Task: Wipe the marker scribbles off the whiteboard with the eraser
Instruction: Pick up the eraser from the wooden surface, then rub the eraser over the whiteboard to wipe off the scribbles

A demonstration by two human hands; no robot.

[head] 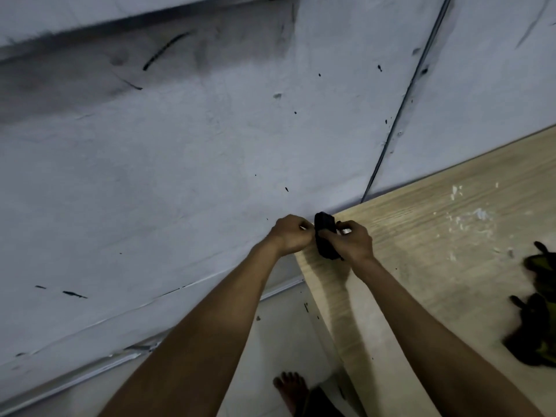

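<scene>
Both hands are on the eraser here. The right hand curls its fingers round the right side. The left hand pinches the opposite edge with thumb and curled fingers, so the block is clamped between the two. (It's small, dark and blurred, so I can't tell which face carries the felt.) A two-handed hold like that reads to me as readying or adjusting it, not wiping, since no face is pressed to the board.

The eraser is held at the corner of the table, with the lower part of the whiteboard just beyond it. Its long axis runs away from the person, far end pointing at the board and near end back toward the wrists.

Outward from the eraser, there's plenty left to wipe. Far up and left of it, a short black stroke lies in a broad grey smear. Well left of it and lower are two small dashes, with specks scattered between.

Right of the eraser, well apart on the table, lies a dark green-black bundle. Below the eraser is a bare foot.
</scene>
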